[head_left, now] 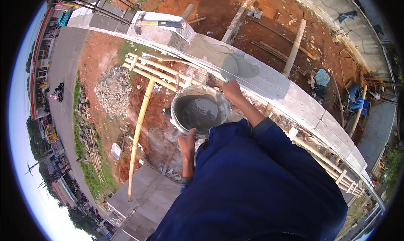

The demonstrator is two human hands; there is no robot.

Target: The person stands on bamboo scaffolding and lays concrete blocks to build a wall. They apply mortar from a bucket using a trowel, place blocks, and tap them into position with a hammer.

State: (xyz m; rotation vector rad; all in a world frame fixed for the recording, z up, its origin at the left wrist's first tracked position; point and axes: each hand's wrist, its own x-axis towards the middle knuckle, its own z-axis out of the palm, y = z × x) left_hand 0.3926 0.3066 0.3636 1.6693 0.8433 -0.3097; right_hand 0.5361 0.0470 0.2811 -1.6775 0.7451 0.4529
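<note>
Across the narrow pale-block wall (275,84) points a grey trowel (229,66), right hand (232,92) gripping it, left hand (187,144) clutching a round whitish bucket (193,92).

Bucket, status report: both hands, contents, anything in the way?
Left hand grips bucket; right hand holds trowel-like tool at wall top. Wet grey mortar in bucket. Hammer lies farther along wall, apart from both hands.
</note>
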